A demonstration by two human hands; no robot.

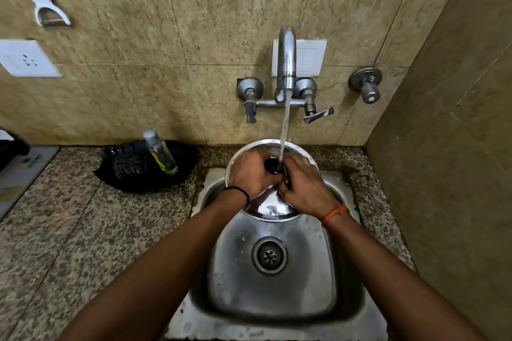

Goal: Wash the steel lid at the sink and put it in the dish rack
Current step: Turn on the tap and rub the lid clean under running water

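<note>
A round steel lid [270, 206] with a black knob [273, 166] is held over the back of the steel sink [277, 296], tilted toward me. Water streams from the wall tap [286, 61] onto the knob area. My left hand [253, 174] lies across the lid's left half, fingers at the knob. My right hand [303, 188] covers the right half, fingers curled against the lid near the knob. Both hands hide most of the lid's face. No dish rack can be made out for certain.
A black tray [138, 171] with a clear bottle [160, 152] sits on the speckled granite counter [83, 230] left of the sink. A tiled side wall [448, 174] closes in on the right. A white peeler [41, 0] and a socket plate [25, 58] are on the back wall.
</note>
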